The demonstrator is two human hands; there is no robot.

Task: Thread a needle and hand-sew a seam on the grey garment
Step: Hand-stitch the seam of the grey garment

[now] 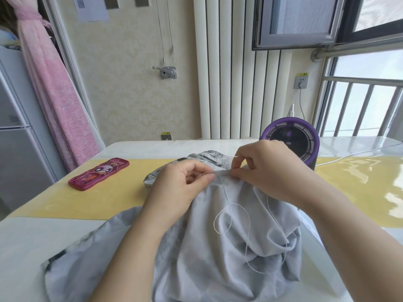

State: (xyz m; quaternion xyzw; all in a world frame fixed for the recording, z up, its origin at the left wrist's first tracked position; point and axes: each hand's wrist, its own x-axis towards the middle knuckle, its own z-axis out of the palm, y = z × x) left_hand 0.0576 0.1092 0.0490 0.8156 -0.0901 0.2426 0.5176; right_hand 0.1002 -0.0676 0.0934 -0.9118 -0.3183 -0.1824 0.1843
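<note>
Spilling over the near edge of the table (32, 247), the grey garment (218, 247) lies bunched, with white thread (231, 214) looping across its folds. The left hand (181, 188) pinches the folded hem between thumb and forefinger. The right hand (268, 168), fingers curled, pinches the needle (232, 155) just beside it. A pink case (99, 174) lies to the left. A purple fan (290, 142) stands behind, partly hidden by the right hand, with a white radiator (229, 73) beyond.

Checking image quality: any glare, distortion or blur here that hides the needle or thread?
Head view: daylight from the window throws strong glare on the glossy yellow table cover at right; the wide-angle lens slants the pink curtain at left; needle, white thread, left hand and right hand are sharp, without motion blur.
</note>
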